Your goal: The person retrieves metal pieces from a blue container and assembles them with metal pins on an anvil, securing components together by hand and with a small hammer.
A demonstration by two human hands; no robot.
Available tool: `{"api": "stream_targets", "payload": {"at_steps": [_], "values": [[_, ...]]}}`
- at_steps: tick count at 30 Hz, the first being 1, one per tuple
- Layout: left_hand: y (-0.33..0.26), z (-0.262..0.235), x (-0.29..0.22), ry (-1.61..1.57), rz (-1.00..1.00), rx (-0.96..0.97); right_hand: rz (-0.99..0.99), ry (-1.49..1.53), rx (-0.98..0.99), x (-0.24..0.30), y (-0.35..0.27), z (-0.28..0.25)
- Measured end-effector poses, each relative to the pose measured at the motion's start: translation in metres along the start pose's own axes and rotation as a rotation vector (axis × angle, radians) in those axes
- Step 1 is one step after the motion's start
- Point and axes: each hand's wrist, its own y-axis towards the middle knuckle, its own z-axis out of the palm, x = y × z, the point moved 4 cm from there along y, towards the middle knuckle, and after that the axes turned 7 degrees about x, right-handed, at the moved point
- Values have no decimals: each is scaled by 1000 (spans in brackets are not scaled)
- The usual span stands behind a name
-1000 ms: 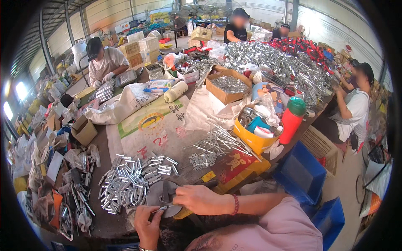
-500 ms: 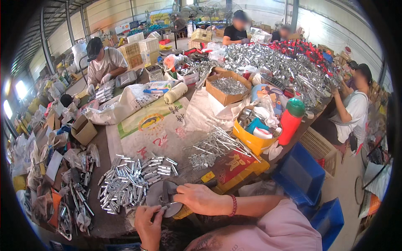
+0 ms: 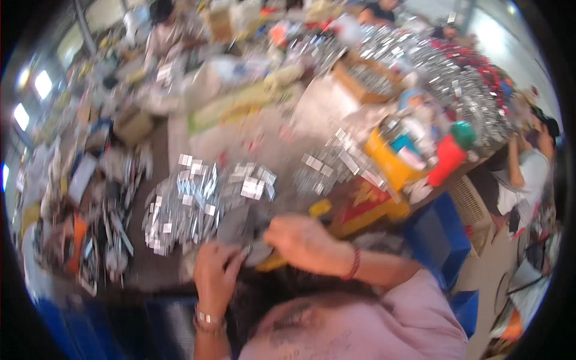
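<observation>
Head view, strongly blurred; bench with loose metal parts, person's two hands at the near edge.

Item: left hand (image 3: 216, 267), bare, thumb and fingertips closed on a small metal piece (image 3: 247, 249); outline smeared, exact shape not readable.

Item: right hand (image 3: 303, 240), fingers curled beside the same spot, red bracelet (image 3: 356, 264) at the wrist; whether it grips anything cannot be told.

Item: small metal piece, location between the two hands, over a grey disc (image 3: 260, 255) near the bench edge; contact with the disc unclear.

Item: pile of metal cylinders (image 3: 186, 210), silvery, loose, beyond and to the left of the hands.

Item: thin rods and small parts (image 3: 336, 162), farther out, right of that pile; beyond them a yellow container (image 3: 384, 162) and a red bottle (image 3: 449, 159) with a green cap.

Item: blue bin (image 3: 441, 240), right of the right forearm.

Risks, as judged:
Slip. The piece is small and apparently held by fingertips alone; a light or skewed pinch could let it twist or drop past the near edge.
Pinched fingers. Both hands crowd one spot; a push from the right while the left fingertips sit close could nip them.
Mixing. Cylinders and rods lie loose with no divider seen between them; a sweeping sleeve or wrist could scatter one heap into the other.
</observation>
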Motion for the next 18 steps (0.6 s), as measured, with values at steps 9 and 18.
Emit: {"api": "stream_targets", "payload": {"at_steps": [9, 18], "values": [[0, 2, 2, -144, -100, -16, 81, 85, -33, 0, 6, -1], [-4, 1, -3, -74, -60, -44, -8, -33, -26, 9, 5, 0]]}}
